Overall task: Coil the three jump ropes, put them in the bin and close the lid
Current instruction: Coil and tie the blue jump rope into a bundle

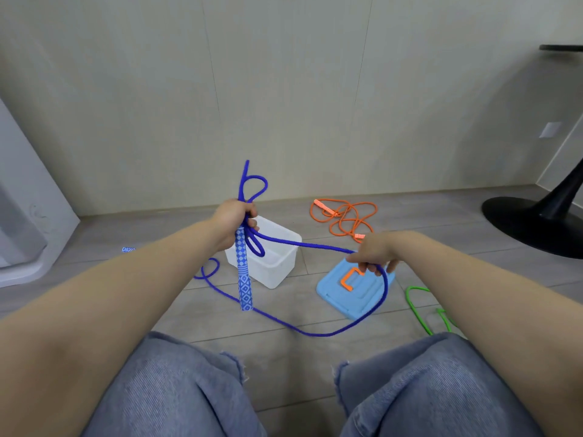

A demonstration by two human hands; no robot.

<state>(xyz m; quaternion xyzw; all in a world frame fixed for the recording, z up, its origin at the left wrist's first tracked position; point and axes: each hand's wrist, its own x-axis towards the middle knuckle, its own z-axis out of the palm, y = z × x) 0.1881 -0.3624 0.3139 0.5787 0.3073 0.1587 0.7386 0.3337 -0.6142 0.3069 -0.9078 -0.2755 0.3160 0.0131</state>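
Above the open white bin (277, 266), my left hand (235, 223) clamps the blue rope (315, 332) loops and patterned handle, while my right hand (373, 252) pinches the slack, which I should feed across in even, untwisted loops.

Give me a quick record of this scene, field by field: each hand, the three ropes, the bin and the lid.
left hand: grips blue rope loops and its patterned handle
right hand: pinches the blue rope, drawn out from the left hand
orange rope: loose on floor, beyond the bin
green rope: loose on floor, at right
bin: open, looks empty
lid: flat on floor, right of bin
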